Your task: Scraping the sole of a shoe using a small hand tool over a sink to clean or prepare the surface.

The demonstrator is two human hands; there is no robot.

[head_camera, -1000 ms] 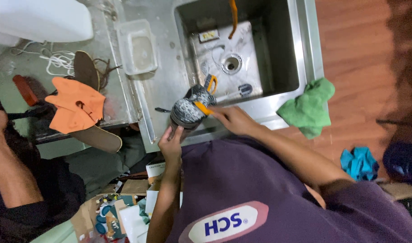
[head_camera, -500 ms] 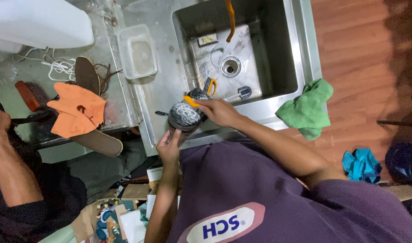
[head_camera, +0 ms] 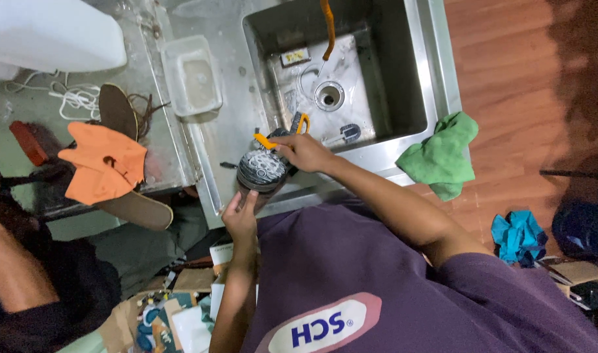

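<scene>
My right hand [head_camera: 303, 152] is closed round an orange-handled brush [head_camera: 267, 141], pressed onto the sudsy shoe [head_camera: 263, 171]. My left hand [head_camera: 241, 214] grips that shoe from below, at the sink's [head_camera: 413, 124] front rim. The shoe's long axis runs from the left hand up toward the basin; the right hand sits nearer its far end.

Dim, uneven light; soft focus
</scene>
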